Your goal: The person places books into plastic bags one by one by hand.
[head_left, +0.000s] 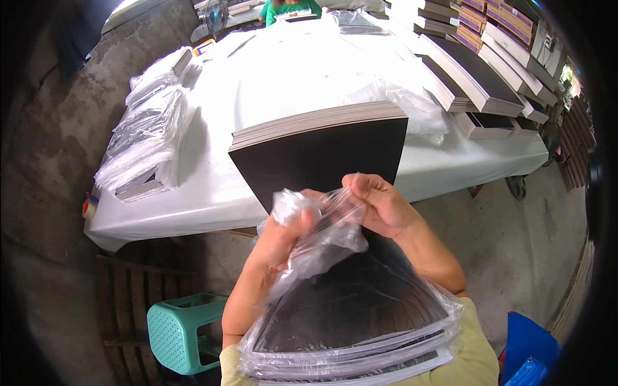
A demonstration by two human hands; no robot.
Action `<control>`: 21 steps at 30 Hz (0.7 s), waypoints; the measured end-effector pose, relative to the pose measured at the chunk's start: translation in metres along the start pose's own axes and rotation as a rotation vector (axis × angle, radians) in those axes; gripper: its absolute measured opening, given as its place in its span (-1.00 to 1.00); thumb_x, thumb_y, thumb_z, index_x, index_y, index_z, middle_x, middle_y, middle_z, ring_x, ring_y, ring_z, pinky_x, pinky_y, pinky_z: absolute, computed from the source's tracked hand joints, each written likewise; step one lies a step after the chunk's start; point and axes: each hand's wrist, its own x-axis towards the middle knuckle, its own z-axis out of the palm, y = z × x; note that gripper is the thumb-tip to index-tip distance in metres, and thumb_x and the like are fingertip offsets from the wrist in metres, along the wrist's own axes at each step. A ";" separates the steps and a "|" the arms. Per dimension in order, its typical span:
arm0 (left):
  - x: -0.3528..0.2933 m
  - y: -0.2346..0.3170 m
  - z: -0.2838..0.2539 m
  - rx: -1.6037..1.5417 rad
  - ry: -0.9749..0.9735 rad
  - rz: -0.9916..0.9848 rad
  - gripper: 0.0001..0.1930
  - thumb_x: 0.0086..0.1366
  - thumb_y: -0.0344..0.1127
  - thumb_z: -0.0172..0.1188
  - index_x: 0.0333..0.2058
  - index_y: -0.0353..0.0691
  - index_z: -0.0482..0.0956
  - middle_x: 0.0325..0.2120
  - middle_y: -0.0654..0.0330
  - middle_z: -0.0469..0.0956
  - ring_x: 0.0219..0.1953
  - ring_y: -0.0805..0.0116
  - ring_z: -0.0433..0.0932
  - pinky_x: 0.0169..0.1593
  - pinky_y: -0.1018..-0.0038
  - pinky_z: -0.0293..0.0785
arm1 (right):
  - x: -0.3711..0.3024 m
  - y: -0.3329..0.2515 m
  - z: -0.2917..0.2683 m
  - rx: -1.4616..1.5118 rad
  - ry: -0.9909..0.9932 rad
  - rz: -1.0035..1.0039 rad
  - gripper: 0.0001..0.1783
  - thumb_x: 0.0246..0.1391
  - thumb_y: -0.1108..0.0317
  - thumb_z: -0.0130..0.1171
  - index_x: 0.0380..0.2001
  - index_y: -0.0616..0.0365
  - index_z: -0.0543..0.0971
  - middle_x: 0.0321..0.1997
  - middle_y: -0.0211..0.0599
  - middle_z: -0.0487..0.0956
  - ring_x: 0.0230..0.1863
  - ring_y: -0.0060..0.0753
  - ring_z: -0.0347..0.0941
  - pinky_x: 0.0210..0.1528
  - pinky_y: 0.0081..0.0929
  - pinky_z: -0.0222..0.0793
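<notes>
My left hand (291,233) is closed around a bunched clear plastic bag (331,241), slightly blurred by motion. Thumb against fingers, my right hand (384,207) pinches the same plastic, which stretches between the two hands. Below them, close to my body, rests a stack of black panels (354,309) wrapped in clear plastic. Just beyond my hands, a thick stack of unwrapped black panels (315,157) with pale edges stands tilted at the table's near edge. My hands partly cover its lower part.
A white-covered table (212,161) spreads ahead. Plastic-wrapped stacks (145,128) lie along its left side, and more black panels (476,74) are piled at right. A green stool (174,331) stands lower left, a blue object (531,347) lower right. Another person (290,8) is across the table.
</notes>
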 end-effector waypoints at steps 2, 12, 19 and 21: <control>-0.007 0.007 -0.002 0.133 -0.173 -0.107 -0.32 -0.24 0.05 0.39 -0.18 -0.27 0.40 -0.41 0.31 0.44 -0.41 0.55 0.38 -0.37 0.63 0.30 | -0.001 -0.012 -0.001 0.215 -0.008 0.002 -0.70 0.15 0.15 -0.17 -0.54 0.09 0.38 -0.81 -0.56 0.16 -0.71 -0.70 0.16 -0.55 -0.64 0.20; -0.054 0.000 -0.101 -0.442 -0.476 0.257 -0.52 0.02 0.03 0.13 -0.23 -0.26 0.40 -0.37 0.05 0.47 -0.41 0.28 0.47 -0.42 0.46 0.42 | -0.035 -0.051 -0.036 0.057 0.241 0.020 -0.56 0.01 -0.07 -0.03 -0.36 0.14 0.41 -0.78 -0.63 0.20 -0.87 -0.82 0.02 -0.88 -0.75 -0.08; -0.035 -0.005 -0.069 0.262 -0.461 0.298 -0.30 -0.03 -0.01 0.18 0.00 -0.35 0.20 -0.14 0.10 0.39 -0.19 0.40 0.42 -0.19 0.48 0.37 | -0.053 -0.016 -0.058 0.178 -0.266 -0.813 0.01 -0.47 -0.13 0.32 0.09 0.09 0.20 -0.11 -0.10 0.46 -0.11 -0.17 0.38 -0.07 -0.14 0.23; -0.026 0.000 -0.081 0.471 -0.599 -0.139 -0.28 -0.09 -0.06 0.25 0.00 -0.33 0.21 -0.11 0.11 0.37 -0.15 0.39 0.40 -0.15 0.46 0.34 | -0.036 -0.042 -0.030 0.362 -0.484 -0.665 0.01 -0.37 -0.20 0.20 0.15 0.04 0.10 -0.15 -0.10 0.47 -0.14 -0.16 0.40 -0.09 -0.14 0.23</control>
